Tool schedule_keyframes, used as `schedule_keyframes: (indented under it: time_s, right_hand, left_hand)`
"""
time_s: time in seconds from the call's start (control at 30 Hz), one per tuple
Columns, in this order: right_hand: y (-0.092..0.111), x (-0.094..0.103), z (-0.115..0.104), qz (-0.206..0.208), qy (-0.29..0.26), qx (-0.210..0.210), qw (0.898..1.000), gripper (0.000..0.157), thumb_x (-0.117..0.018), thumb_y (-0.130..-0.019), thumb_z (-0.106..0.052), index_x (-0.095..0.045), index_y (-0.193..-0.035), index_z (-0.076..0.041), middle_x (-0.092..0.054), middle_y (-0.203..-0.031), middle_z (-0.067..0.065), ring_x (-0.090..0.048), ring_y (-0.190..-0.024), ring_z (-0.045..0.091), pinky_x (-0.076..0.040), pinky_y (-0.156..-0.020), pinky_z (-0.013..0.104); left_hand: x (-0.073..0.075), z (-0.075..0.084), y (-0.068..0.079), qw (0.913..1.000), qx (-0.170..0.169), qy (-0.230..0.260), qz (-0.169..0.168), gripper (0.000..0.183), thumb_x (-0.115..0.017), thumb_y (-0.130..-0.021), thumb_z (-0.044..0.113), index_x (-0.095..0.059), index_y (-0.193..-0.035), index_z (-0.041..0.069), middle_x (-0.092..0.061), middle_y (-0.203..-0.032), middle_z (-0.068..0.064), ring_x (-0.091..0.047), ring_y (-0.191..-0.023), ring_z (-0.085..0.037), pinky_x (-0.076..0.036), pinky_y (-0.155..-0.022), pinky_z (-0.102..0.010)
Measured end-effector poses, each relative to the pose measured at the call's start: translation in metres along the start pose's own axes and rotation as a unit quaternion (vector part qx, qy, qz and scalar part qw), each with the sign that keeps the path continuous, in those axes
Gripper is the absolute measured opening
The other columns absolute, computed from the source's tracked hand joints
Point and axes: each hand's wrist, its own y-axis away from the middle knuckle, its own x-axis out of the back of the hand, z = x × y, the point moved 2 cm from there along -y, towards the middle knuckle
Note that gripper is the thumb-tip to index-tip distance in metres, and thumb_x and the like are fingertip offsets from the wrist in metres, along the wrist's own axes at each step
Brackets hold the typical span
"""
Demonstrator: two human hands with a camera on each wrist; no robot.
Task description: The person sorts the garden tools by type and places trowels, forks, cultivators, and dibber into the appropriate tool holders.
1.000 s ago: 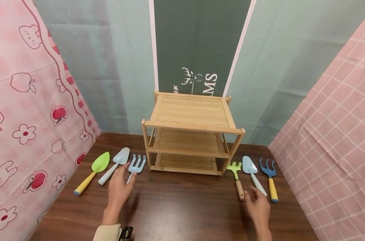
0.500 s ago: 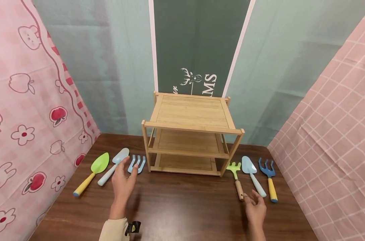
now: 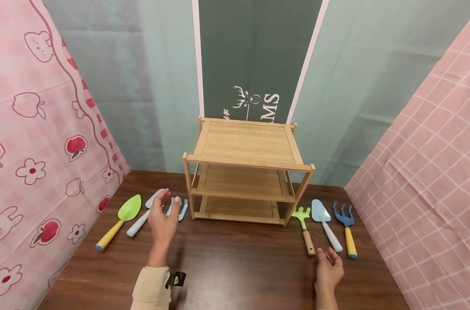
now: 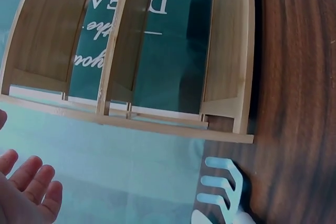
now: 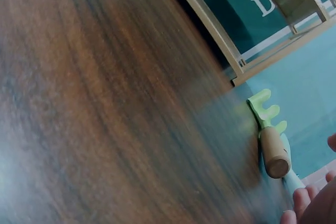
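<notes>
My left hand [image 3: 164, 221] hovers over the light-blue hand fork [image 3: 183, 210] and partly covers it and the pale-blue trowel [image 3: 139, 224] beside it. Its fingers are loosely bent and hold nothing; the left wrist view has the fork [image 4: 231, 187] below and right of the fingers. Farther left lies a green trowel with a yellow handle [image 3: 110, 234]. My right hand [image 3: 329, 271] is just in front of the wooden handle of a small green rake [image 3: 307, 241], fingers relaxed and nothing in them. Right of that rake lie a light-blue trowel [image 3: 329, 234] and a blue fork with a yellow handle [image 3: 350, 241].
A three-tier wooden shelf [image 3: 246, 163] stands at the back middle of the brown table [image 3: 235, 262], between the two groups of tools. Behind it hangs a green cloth [image 3: 149, 86]. Pink patterned cloths [image 3: 428, 172] close off both sides.
The left hand has risen away from the fork and shifted slightly right. My right hand has drawn back a little toward me. All the tools stay where they were.
</notes>
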Motion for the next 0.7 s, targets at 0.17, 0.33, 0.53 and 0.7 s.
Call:
schedule_keyframes:
  time_s: [0.17,0.33,0.53,0.7]
  right_hand:
    - [-0.006,-0.003,0.003,0.032,-0.028,0.016,0.999,0.043,-0.065,-0.085,-0.012,-0.052,-0.122,0.007,-0.050,-0.097,0.001,-0.047,-0.083,-0.001,-0.038,-0.072,0.010]
    - [-0.009,-0.006,0.007,0.033,-0.032,0.051,0.998,0.041,-0.066,-0.083,-0.006,-0.053,-0.118,0.010,-0.053,-0.095,0.005,-0.050,-0.076,-0.003,-0.039,-0.069,0.009]
    - [-0.010,-0.009,0.008,-0.024,0.059,0.082,0.995,0.053,-0.069,-0.084,-0.019,-0.049,-0.126,0.006,-0.054,-0.112,0.020,-0.050,-0.079,0.001,-0.037,-0.064,0.005]
    - [-0.011,-0.007,0.010,-0.057,0.151,0.103,0.981,0.055,-0.068,-0.084,-0.022,-0.049,-0.128,0.005,-0.054,-0.116,0.025,-0.053,-0.097,0.026,-0.034,-0.066,0.011]
  left_hand:
    - [-0.006,0.028,-0.006,0.9996,-0.003,0.029,0.001,0.032,-0.064,-0.085,0.001,-0.057,-0.115,-0.008,-0.060,-0.104,-0.023,-0.057,-0.099,-0.032,-0.043,-0.085,-0.047]
    - [-0.013,0.045,-0.014,0.9995,-0.011,0.028,0.003,0.030,-0.061,-0.085,-0.003,-0.056,-0.113,-0.011,-0.059,-0.104,-0.028,-0.055,-0.098,-0.038,-0.043,-0.086,-0.038]
    - [-0.024,0.015,-0.027,0.9986,-0.045,0.023,0.015,0.030,-0.064,-0.085,0.002,-0.058,-0.113,-0.007,-0.059,-0.103,-0.026,-0.057,-0.093,-0.033,-0.041,-0.076,-0.025]
    - [-0.027,0.011,-0.034,0.9988,-0.040,0.029,-0.005,0.033,-0.063,-0.087,0.009,-0.057,-0.117,-0.003,-0.058,-0.106,-0.021,-0.055,-0.100,-0.034,-0.042,-0.087,-0.038]
